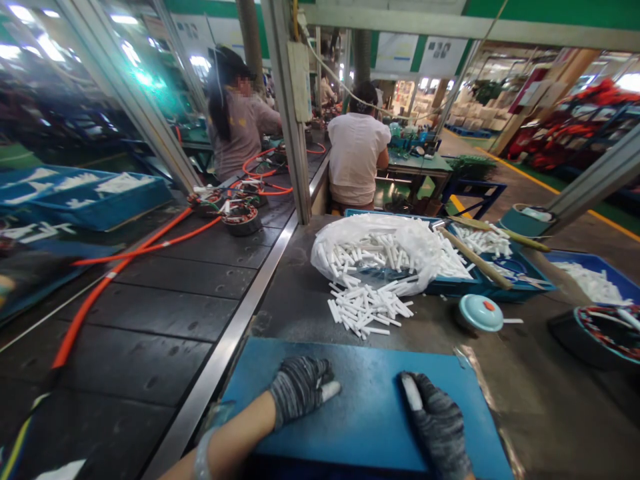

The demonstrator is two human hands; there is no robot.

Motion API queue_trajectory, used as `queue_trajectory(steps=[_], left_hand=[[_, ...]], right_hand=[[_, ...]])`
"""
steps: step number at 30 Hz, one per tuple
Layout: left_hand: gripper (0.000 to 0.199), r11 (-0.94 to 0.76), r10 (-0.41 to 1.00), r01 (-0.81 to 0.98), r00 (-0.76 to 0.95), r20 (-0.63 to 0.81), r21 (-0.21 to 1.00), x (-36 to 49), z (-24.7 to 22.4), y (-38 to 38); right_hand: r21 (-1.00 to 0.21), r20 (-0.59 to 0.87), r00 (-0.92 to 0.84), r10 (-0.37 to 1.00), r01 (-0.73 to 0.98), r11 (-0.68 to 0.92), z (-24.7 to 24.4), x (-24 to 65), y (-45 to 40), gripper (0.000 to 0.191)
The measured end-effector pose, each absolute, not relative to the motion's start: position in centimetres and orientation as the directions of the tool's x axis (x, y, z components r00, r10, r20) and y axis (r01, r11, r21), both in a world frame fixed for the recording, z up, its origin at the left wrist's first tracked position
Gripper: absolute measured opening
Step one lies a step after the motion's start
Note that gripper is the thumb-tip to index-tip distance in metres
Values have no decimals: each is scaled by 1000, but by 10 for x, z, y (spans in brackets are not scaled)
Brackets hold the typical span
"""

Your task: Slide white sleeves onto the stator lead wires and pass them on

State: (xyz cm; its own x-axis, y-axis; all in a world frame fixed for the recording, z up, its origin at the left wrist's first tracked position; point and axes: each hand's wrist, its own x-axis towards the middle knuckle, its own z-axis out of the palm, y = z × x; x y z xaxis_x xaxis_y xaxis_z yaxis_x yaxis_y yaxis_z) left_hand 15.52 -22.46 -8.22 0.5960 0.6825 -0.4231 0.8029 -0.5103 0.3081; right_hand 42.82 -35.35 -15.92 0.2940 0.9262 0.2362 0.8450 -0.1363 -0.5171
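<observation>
On the blue mat, my left hand rests in a grey-black striped knit glove. Its thumb, with a white covering, points right and stands apart from the loosely bent fingers; I see nothing held. Farther right over the same mat is my right hand, gloved alike. Its white-covered thumb lies against the curled fingers, and whatever may be inside them is hidden. Beyond the mat lies a loose heap of short white tubes, spilling from a clear plastic bag. Neither hand touches the tubes.
Blue bins hold more tubes, a wooden-handled tool and scissors. A round light-blue container and a wound stator stand right. Left runs a dark conveyor with orange cables. Two people work beyond a metal post.
</observation>
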Motion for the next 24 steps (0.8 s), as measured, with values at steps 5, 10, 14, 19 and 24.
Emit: queue_trajectory(steps=[5,10,14,19,24], left_hand=[[42,-507,683,800,600,-416,322,154,-82,-225],[42,-513,682,799,602,-416,315,154,-84,-225],[43,-516,684,804,594,-425,295,154,-87,-224],[40,-511,692,805,593,-412,300,154,-85,-226],[36,-548,679,772,635,-368,321,161,-64,-238]], right_hand=[[-548,217,327,920,821,-163,-153,426,-352,59],[-576,188,391,901,787,-221,-148,422,-349,64],[-548,193,365,911,810,-208,-147,422,-348,61],[-546,217,348,912,818,-182,-142,420,-346,65],[-565,275,384,881,806,-175,-142,416,-344,70]])
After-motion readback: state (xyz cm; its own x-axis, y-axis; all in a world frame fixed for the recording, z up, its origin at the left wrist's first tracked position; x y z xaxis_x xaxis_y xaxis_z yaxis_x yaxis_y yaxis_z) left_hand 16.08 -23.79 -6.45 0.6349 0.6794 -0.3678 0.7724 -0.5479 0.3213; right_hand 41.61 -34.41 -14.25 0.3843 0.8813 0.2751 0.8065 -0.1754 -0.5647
